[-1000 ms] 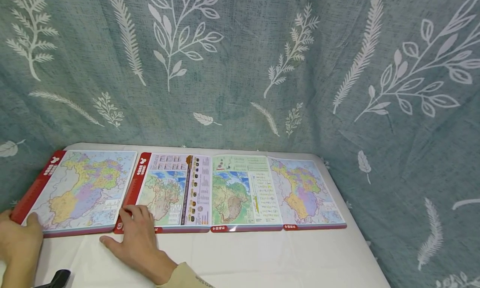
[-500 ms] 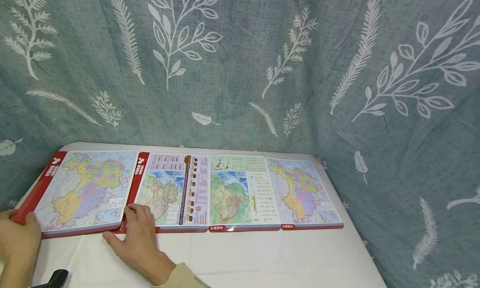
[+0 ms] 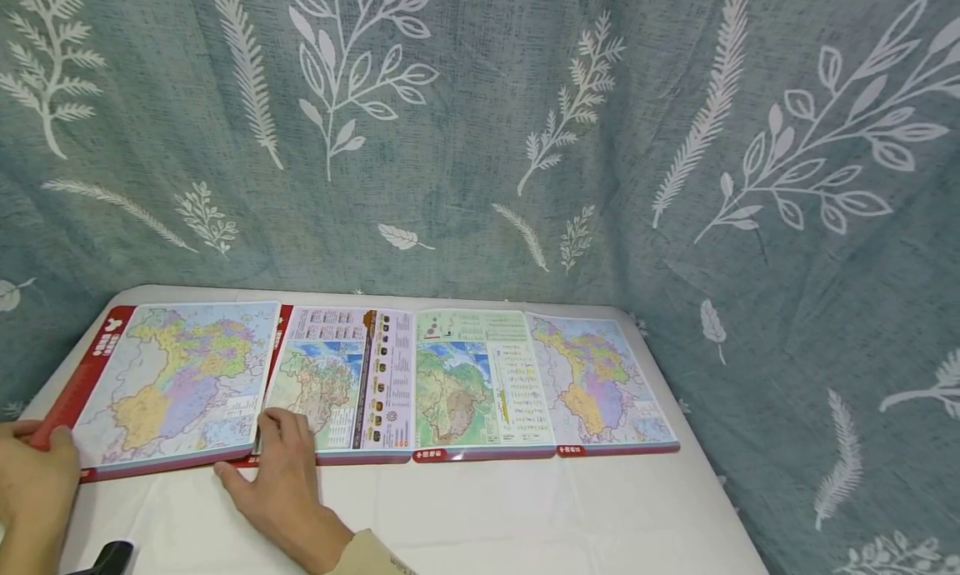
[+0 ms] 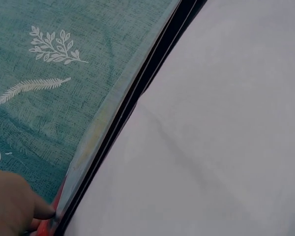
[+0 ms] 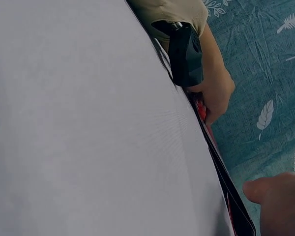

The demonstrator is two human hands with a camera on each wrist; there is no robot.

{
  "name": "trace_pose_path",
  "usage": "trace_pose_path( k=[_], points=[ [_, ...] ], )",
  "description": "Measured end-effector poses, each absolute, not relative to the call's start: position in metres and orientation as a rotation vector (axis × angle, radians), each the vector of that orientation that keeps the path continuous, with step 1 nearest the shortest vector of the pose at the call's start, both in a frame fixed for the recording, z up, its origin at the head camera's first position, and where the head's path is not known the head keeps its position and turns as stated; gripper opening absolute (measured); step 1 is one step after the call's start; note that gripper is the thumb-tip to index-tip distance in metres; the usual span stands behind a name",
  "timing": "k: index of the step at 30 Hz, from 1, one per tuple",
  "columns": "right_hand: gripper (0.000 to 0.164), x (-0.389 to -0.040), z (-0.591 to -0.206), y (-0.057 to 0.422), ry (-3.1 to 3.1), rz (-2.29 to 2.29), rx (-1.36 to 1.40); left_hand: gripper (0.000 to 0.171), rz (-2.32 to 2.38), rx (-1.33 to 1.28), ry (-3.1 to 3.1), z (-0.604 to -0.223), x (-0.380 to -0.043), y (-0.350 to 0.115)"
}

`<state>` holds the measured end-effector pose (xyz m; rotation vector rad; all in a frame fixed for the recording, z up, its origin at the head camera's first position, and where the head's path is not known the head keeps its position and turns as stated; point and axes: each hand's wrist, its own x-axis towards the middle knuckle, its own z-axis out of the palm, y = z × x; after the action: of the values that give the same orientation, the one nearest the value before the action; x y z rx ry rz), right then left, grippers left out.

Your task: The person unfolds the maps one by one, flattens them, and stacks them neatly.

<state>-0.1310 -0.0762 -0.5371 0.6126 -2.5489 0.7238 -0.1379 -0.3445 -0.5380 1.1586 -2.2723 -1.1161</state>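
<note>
At the far left of the head view lies a map mat (image 3: 183, 375) with a red strip along its left side and coloured regions on pale blue. My left hand (image 3: 37, 475) grips its lower left corner, thumb on top; in the left wrist view the thumb (image 4: 42, 209) pinches the mat's edge. The mat's right edge overlaps a second map mat (image 3: 322, 387) with a relief map, hiding most of that one's red strip. My right hand (image 3: 281, 483) rests on the second mat's lower left part, fingertips beside the first mat's right edge, thumb near the front edge.
To the right, a green relief map (image 3: 457, 392) and another coloured map (image 3: 600, 383) continue the row. All lie on a white-covered table (image 3: 480, 517). A leaf-patterned green curtain (image 3: 480, 142) hangs behind and to the right. A black device (image 3: 112, 557) is by my left wrist.
The left map mat has slid right over the second mat's red strip, its front edge now slanting, with my left hand holding its corner. My right hand stays nearly in place.
</note>
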Motion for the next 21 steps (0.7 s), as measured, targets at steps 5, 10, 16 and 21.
trace_pose_path(
  k=[5, 10, 16, 21],
  points=[
    [0.062, -0.129, -0.539, -0.070, -2.523, 0.734, 0.600, 0.049, -1.062, 1.131, -2.267, -0.534, -0.137, -0.341],
    [0.063, -0.127, -0.538, -0.063, -2.550, 0.768, 0.572, 0.044, -1.015, 1.067, -2.280, -0.532, -0.136, -0.339],
    [0.063, -0.126, -0.537, -0.055, -2.576, 0.814, 0.553, 0.038, -0.967, 1.009, -2.278, -0.534, -0.136, -0.342],
    [0.062, -0.125, -0.537, -0.047, -2.589, 0.864, 0.548, 0.035, -0.935, 0.952, -2.279, -0.533, -0.137, -0.338]
  ],
)
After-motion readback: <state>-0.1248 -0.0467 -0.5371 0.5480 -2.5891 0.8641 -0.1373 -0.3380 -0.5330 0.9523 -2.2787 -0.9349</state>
